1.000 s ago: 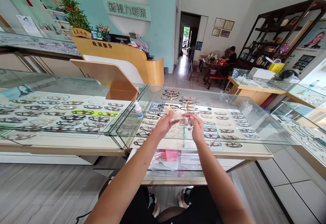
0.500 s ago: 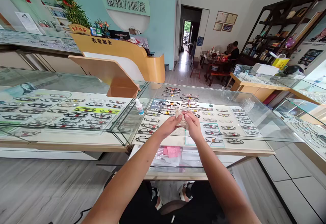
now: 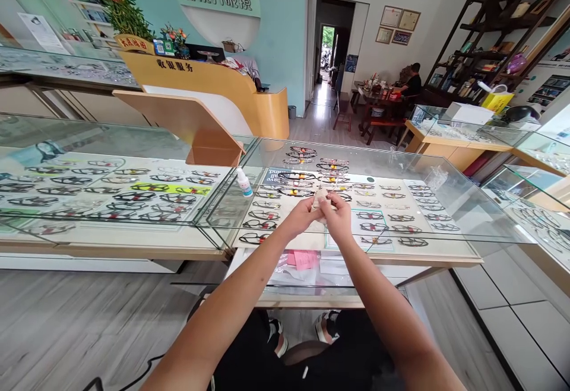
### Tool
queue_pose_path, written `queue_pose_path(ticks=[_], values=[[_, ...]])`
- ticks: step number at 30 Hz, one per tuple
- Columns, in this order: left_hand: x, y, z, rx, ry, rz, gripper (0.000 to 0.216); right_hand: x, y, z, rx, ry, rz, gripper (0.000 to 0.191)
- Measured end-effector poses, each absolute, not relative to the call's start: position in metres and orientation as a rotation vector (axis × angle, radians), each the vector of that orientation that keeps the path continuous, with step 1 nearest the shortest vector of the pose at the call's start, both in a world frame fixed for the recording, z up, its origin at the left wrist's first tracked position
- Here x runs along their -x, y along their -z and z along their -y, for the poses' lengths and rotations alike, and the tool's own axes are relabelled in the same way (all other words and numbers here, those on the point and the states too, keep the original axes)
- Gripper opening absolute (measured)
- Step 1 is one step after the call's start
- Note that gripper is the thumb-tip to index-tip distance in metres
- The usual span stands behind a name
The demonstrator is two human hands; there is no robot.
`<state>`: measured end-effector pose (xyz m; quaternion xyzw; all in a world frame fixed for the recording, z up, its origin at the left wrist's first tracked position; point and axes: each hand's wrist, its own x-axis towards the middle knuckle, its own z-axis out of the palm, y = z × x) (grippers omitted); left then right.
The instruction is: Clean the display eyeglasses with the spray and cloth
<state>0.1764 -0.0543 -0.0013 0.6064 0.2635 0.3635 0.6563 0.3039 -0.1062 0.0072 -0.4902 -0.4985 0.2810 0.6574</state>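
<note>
Both my hands meet over the glass display counter (image 3: 307, 234). A small, pale, crumpled cloth (image 3: 319, 197) is bunched between them. My left hand (image 3: 301, 215) has its fingers closed on the cloth from the left side. My right hand (image 3: 337, 214) pinches it from the right, fingertips touching those of the left. Whether a pair of eyeglasses is wrapped in the cloth I cannot make out. Rows of eyeglasses (image 3: 371, 226) lie beneath and around the hands. To the left, a white spray bottle (image 3: 244, 183) stands upright on the counter, apart from my hands.
A brown tilted board, like the back of a mirror stand (image 3: 178, 118), sits on the left counter. Below the hands, an open drawer (image 3: 329, 302) holds pink paper (image 3: 306, 258) and plastic bags. More glass cases (image 3: 534, 207) line the right. A person (image 3: 413, 82) sits at a far table.
My hands have drawn closer together, and the cloth is bunched higher between the fingertips. The camera view has shifted slightly.
</note>
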Motion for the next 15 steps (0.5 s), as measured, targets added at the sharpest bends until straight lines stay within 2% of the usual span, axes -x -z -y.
queue_pose_path(ticks=[8,12,15], values=[[-0.178,0.004,0.058,-1.294,-0.852,-0.579,0.070,-0.307,-0.007,0.102,1.078,-0.752,1.040,0.023],[-0.178,0.003,0.064,-1.283,-0.920,-0.599,0.089,-0.309,-0.011,0.105,1.054,-0.811,0.962,0.021],[-0.178,0.002,0.066,-1.367,-0.957,-0.564,0.082,-0.309,-0.013,0.107,1.059,-0.802,0.936,0.023]])
